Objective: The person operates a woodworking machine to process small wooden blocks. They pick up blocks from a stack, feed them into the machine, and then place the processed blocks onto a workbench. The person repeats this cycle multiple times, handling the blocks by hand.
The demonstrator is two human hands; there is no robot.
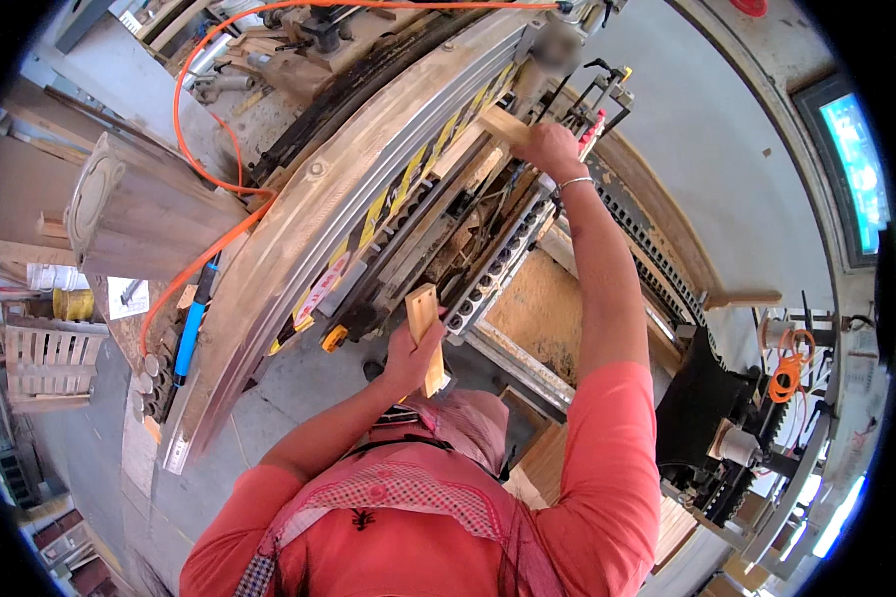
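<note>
My left hand (413, 356) is closed around a short, light wooden block (423, 310), held upright close to my body near the machine's near end. Small dark holes show at the block's top. My right arm reaches far forward over the woodworking machine (498, 264). There my right hand (552, 151) grips the end of another pale wooden piece (505, 125), beside the machine's clamps and red-tipped parts (592, 129). Its far end points left, toward the yellow-and-black striped rail (398, 199).
A long beam (299, 199) runs along the machine's left, with an orange hose (177, 99) and a blue-handled tool (191, 333) beyond it. A lit screen (856, 164) stands at the right. Sawdust covers a panel (533, 308) under my right arm.
</note>
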